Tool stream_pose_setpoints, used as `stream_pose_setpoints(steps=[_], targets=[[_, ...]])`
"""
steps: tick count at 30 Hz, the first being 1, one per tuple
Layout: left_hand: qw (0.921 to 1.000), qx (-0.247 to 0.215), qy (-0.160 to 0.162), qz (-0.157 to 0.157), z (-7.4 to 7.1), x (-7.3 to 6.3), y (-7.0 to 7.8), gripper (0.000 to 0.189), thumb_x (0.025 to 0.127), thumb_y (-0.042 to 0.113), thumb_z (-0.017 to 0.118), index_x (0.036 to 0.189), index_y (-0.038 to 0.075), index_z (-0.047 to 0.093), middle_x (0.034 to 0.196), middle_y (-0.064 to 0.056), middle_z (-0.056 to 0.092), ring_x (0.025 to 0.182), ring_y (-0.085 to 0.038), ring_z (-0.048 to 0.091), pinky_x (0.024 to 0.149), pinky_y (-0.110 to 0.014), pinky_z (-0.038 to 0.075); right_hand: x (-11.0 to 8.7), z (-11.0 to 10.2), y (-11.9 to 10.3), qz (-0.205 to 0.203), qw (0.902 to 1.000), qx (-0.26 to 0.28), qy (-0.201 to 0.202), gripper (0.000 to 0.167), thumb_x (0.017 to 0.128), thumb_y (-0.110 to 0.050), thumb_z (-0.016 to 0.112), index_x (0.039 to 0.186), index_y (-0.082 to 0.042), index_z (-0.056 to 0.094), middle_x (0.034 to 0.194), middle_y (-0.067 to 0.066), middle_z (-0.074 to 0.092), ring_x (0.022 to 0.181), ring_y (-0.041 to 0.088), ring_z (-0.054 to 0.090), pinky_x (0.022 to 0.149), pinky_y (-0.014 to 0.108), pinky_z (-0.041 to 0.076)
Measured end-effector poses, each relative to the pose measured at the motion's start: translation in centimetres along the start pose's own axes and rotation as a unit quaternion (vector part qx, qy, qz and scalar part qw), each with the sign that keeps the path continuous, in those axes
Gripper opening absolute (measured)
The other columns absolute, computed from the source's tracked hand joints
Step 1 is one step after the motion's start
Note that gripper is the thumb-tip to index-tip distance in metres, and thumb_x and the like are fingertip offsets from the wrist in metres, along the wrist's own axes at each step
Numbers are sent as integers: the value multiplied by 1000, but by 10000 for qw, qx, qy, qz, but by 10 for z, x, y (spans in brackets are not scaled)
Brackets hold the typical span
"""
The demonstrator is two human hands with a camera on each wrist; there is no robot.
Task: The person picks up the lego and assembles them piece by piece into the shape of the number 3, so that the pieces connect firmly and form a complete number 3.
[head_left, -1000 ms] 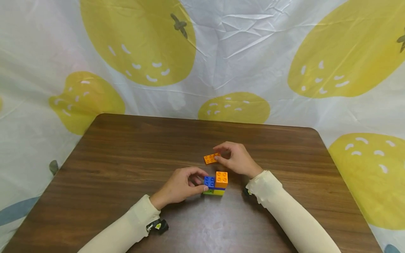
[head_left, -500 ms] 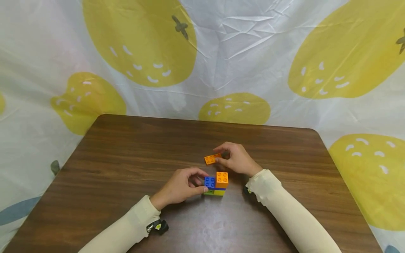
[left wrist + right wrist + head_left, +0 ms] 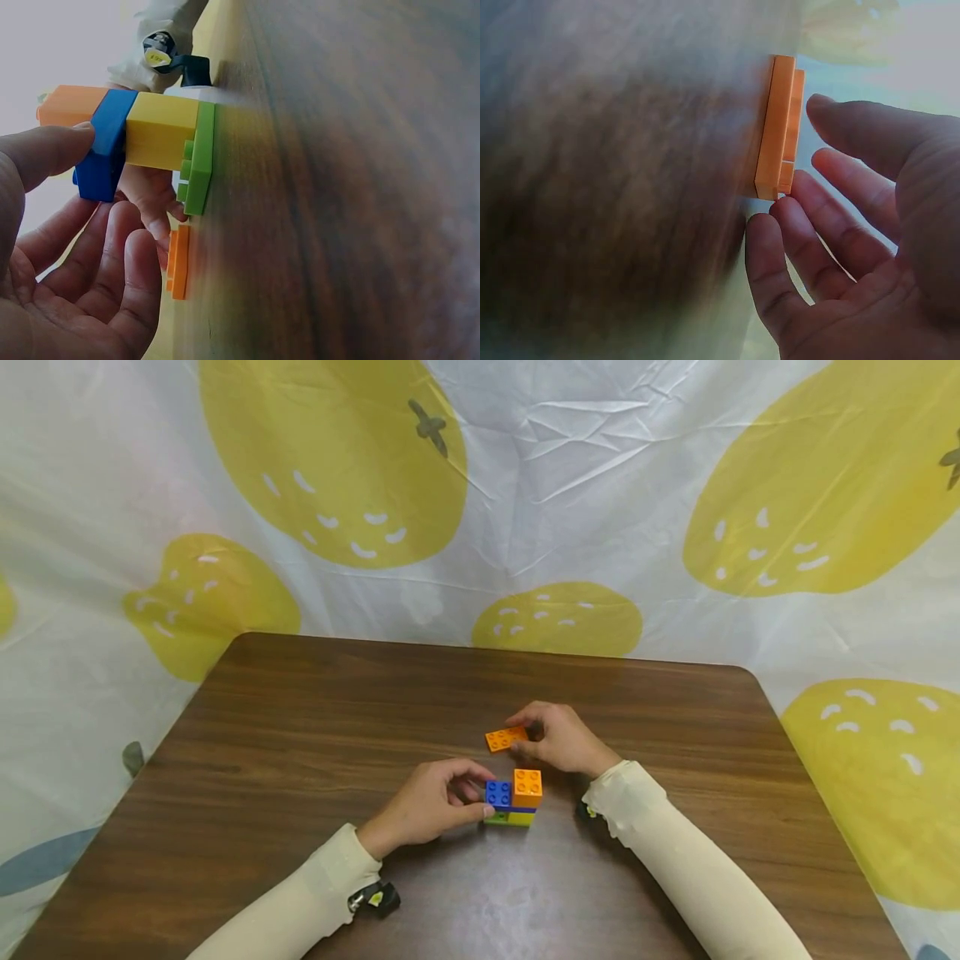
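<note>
My left hand (image 3: 435, 802) pinches the blue brick (image 3: 107, 146) of a small toy brick stack, thumb on one side and fingers on the other. The stack has a green plate (image 3: 201, 161) at the bottom, a yellow brick (image 3: 160, 129) on its right half, the long blue brick across that, and an orange square brick (image 3: 527, 787) on top at the right. Behind it lies a flat orange toy brick (image 3: 498, 741), studs up. My right hand (image 3: 558, 739) is at that brick's right end, fingertips beside it and the thumb slightly apart from it in the right wrist view.
Both hands work over a brown wooden table (image 3: 337, 693). A white curtain (image 3: 517, 510) with yellow fruit prints hangs behind its far edge. Each wrist carries a small dark camera (image 3: 377, 898) on a strap.
My right thumb and fingers have spread a little at the flat orange brick, baring more of its studs. My left hand and the stack have stayed in place.
</note>
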State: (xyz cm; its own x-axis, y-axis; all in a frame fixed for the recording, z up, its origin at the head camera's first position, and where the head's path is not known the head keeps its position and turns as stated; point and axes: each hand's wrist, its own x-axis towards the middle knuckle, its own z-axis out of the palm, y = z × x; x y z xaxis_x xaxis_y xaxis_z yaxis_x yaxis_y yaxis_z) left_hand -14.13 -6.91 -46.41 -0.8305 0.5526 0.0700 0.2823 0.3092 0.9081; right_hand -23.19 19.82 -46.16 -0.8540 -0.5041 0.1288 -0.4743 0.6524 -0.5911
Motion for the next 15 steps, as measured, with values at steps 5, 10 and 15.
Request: stream_pose_setpoints(steps=[5, 10, 15], targets=[[10000, 4, -4, -37, -1, -1, -2, 35, 92, 23, 85, 124, 13, 74, 106, -7, 77, 89, -14, 71, 75, -24, 61, 0, 1, 3, 74, 9998, -155, -125, 36, 89, -22, 86, 123, -10, 77, 116, 5, 76, 102, 20, 69, 92, 43, 58], [10000, 14, -4, -88, -1, -2, -2, 36, 92, 24, 84, 124, 14, 74, 106, -6, 77, 89, -14, 71, 75, -24, 61, 2, 2, 4, 87, 9996, -216, -171, 35, 90, -19, 85, 122, -11, 77, 117, 5, 76, 103, 20, 68, 92, 43, 58], [9999, 34, 4, -121, -2, -3, -1, 35, 92, 24, 84, 124, 14, 74, 106, -6, 77, 90, -14, 71, 75, -23, 61, 2, 3, 4, 69, 9995, -256, -189, 34, 89, -15, 84, 122, -10, 77, 115, 6, 77, 101, 21, 67, 91, 42, 57]])
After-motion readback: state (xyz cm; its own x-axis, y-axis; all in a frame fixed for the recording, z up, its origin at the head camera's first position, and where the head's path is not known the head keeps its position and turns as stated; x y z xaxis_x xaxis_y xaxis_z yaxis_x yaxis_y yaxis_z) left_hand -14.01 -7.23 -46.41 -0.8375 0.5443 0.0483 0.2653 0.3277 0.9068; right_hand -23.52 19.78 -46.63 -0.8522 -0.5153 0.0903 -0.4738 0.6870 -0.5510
